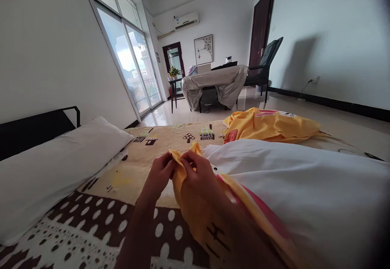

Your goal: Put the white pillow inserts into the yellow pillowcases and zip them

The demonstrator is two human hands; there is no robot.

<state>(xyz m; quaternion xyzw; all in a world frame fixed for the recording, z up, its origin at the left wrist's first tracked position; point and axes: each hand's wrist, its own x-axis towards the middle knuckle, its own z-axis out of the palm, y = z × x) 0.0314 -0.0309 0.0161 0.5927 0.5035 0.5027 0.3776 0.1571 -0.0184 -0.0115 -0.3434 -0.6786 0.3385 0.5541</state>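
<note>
My left hand (161, 171) pinches the edge of a yellow pillowcase (186, 204) between thumb and fingers. Right beside it, my right hand (199, 171) grips the same edge, its fingers bent into the cloth. The pillowcase carries pink, white and dark printed marks and runs down under my right forearm. A white pillow (313, 175) lies along its right side; how far the case covers it I cannot tell. Beyond that pillow rests a crumpled yellow cloth (274, 126) with a printed animal face.
A patterned brown and beige blanket (137, 179) covers the bed. At the left a bare white pillow (67, 159) lies against a black bed rail (36, 125). Past the bed stand a covered table (219, 78), a black chair (263, 68) and a plant (173, 72) on a stand.
</note>
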